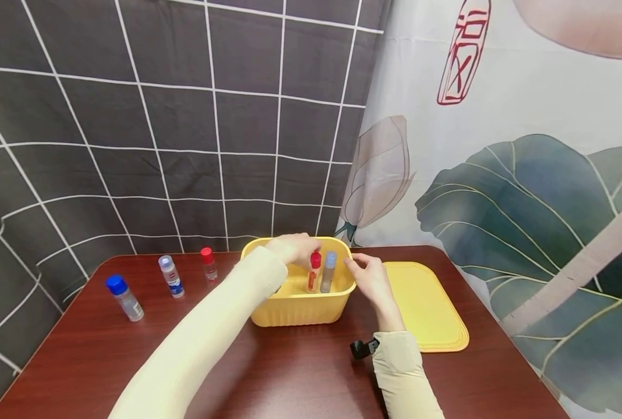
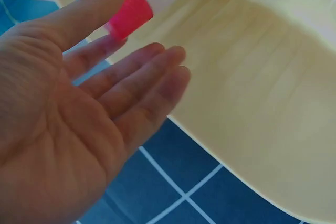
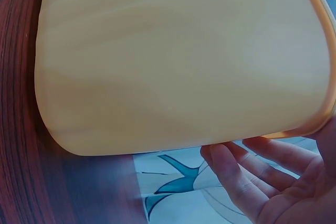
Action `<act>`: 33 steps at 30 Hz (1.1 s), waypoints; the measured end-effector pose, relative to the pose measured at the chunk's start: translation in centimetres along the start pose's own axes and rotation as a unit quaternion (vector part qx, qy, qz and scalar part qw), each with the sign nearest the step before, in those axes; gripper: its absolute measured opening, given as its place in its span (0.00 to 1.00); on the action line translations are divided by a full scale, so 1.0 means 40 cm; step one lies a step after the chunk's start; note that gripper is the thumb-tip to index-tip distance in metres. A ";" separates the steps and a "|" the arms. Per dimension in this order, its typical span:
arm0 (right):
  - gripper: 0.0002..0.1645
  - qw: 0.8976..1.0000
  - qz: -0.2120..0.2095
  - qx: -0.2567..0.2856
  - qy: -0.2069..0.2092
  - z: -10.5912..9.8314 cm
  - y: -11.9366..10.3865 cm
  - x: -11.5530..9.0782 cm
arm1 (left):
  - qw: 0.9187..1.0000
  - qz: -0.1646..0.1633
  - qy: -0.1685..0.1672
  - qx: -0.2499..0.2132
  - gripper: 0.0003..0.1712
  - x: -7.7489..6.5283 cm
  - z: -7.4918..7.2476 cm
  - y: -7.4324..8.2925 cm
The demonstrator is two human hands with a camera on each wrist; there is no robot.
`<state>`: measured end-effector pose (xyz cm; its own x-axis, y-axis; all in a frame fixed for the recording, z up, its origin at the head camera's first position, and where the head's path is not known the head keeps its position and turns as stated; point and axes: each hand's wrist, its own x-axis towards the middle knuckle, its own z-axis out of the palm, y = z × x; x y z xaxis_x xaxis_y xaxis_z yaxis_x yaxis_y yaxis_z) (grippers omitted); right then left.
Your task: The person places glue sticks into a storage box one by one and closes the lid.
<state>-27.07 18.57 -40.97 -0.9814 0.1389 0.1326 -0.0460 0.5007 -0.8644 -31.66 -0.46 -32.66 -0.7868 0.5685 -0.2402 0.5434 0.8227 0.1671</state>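
A yellow plastic box [image 1: 299,311] stands on the table. Inside it are a small clear bottle with a red cap [image 1: 315,261] and a greyish one with a pale blue cap [image 1: 329,273]. My left hand [image 1: 296,249] reaches over the box; in the left wrist view its thumb and index finger pinch the red cap [image 2: 132,14], while the other fingers stay extended. At the box's right end, my right hand [image 1: 368,276] holds the rim between thumb and fingers. The right wrist view shows those fingertips against the edge of the box wall [image 3: 184,77].
Left of the box stand a blue-capped bottle [image 1: 125,298], a clear-capped bottle with a blue label [image 1: 172,277] and another red-capped bottle [image 1: 209,267]. A flat yellow lid [image 1: 426,305] lies to the right. Behind the table [image 1: 300,372] hang a dark grid cloth and a leaf-patterned cloth.
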 end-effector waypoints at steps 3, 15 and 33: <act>0.21 1.000 0.004 0.003 -0.002 0.001 0.003 0.001 | 1.000 -0.014 0.001 0.004 0.23 -0.014 -0.003 -0.007; 0.20 1.000 -0.005 0.001 0.002 0.001 0.004 -0.002 | 0.996 0.000 0.055 -0.066 0.29 -0.103 -0.012 -0.045; 0.20 1.000 -0.006 0.006 -0.001 -0.004 0.005 -0.004 | 0.951 0.016 0.231 -0.205 0.29 -0.330 0.071 -0.155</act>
<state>-26.91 18.77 -41.08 -0.9811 0.1317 0.1417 -0.0595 0.4915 -0.8688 -23.82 -13.06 -33.24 -0.8677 0.4548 0.2005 0.4839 0.6811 0.5494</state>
